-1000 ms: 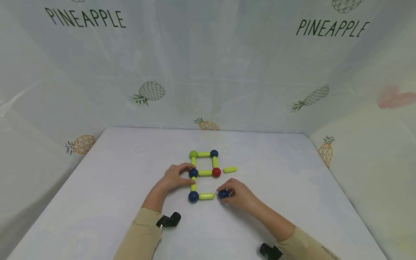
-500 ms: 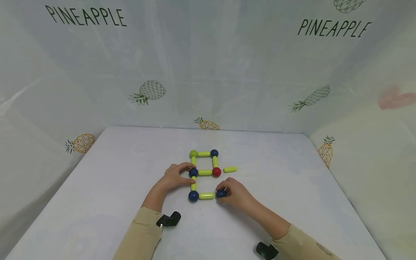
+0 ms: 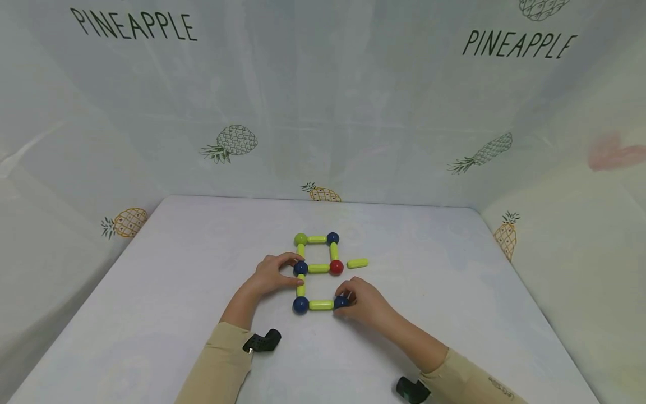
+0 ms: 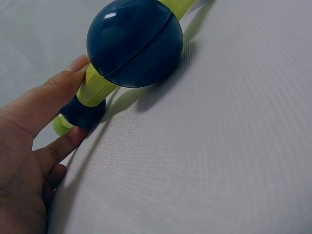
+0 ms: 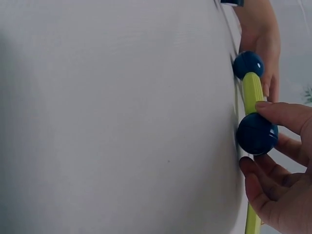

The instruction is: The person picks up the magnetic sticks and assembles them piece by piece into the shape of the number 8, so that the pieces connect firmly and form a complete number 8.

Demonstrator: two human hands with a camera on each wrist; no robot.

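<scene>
On the white table lies a flat figure of yellow-green magnetic rods and balls. My left hand (image 3: 270, 275) grips its middle-left blue ball (image 3: 300, 269), thumb against the rod (image 4: 92, 88) just below it. At the lower right, my right hand (image 3: 368, 303) pinches another blue ball (image 5: 257, 134) between thumb and fingers. That ball touches the free end of the bottom rod (image 3: 321, 304), whose other end meets the lower-left blue ball (image 3: 300, 305). A red ball (image 3: 336, 267), a far blue ball (image 3: 332, 238) and a green ball (image 3: 300, 239) form the upper square's other corners.
One loose yellow-green rod (image 3: 358, 263) lies just right of the red ball. A pineapple-print cloth (image 3: 383, 140) stands behind and beside the table (image 3: 429, 252). Black wrist cameras, such as the left one (image 3: 264, 340), jut inward from both sleeves.
My right hand has moved left with its blue ball, closing the gap to the bottom rod's end. The left hand has stayed in place.
</scene>
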